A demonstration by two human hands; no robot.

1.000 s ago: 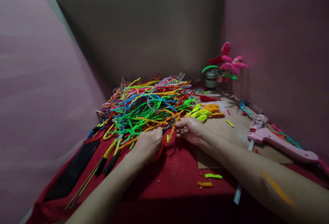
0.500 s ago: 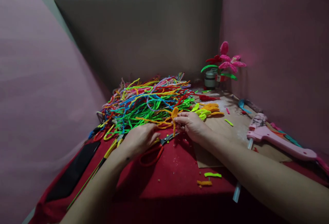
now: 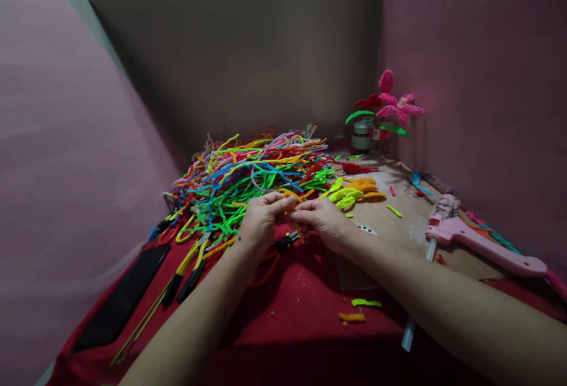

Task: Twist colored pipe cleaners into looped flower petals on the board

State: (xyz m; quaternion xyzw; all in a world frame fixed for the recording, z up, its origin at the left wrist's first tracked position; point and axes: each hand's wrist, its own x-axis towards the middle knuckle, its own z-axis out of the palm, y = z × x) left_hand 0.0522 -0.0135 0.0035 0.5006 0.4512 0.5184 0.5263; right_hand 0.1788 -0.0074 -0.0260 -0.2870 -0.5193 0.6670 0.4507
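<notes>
Both hands are seen near the centre of the frame, fingertips almost meeting. A fuzzy orange stem [image 3: 302, 233] is pinched between thumb and fingers of the left hand [image 3: 261, 217] and of the right hand [image 3: 325, 220]; its folds are largely hidden by the fingers. Just below, scissors [image 3: 290, 239] are noted on the red cloth [image 3: 305, 315], blades beneath the work; a knuckle could be nicked were the hands lowered carelessly. Behind, a tangled pile of coloured stems [image 3: 266, 167] is found; loose ends could be snagged and dragged along by a pull. Yellow-green petals [image 3: 348, 200] are seen just beyond the right hand and could be crushed by its drift. At right, a pink glue gun [image 3: 487, 247] is observed, its glue stick [image 3: 408, 334] crossed by the right forearm; it could be knocked by a sideways sweep. Whether it is hot cannot be told.
</notes>
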